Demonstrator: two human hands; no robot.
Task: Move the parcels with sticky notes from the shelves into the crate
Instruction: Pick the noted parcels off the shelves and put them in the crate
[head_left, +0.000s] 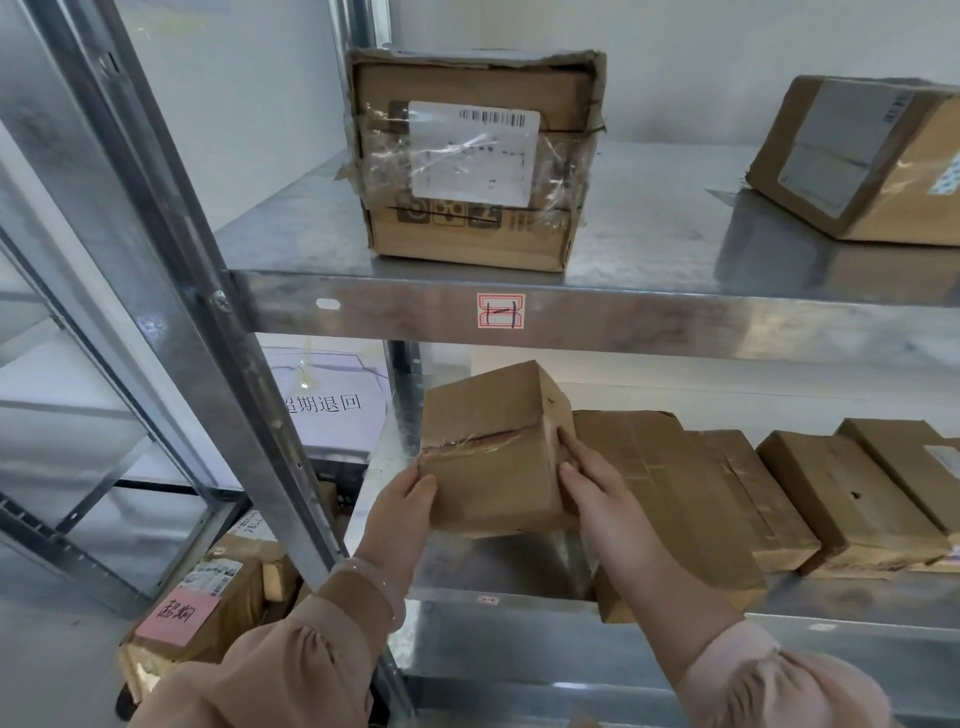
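Observation:
A small brown cardboard parcel (493, 447) is tilted up above the lower shelf (519, 561), held between both hands. My left hand (402, 506) grips its left edge and my right hand (589, 480) grips its right side. No sticky note shows on the faces I can see. Down at the lower left, a parcel with a pink sticky note (179, 616) lies among other parcels; the container under them is hidden.
Several flat brown parcels (675, 499) lie in a row on the lower shelf to the right. The upper shelf (675, 301) carries a taped box with a white label (472, 156) and another box (872, 156) at right. A metal upright (208, 322) stands left of my arms.

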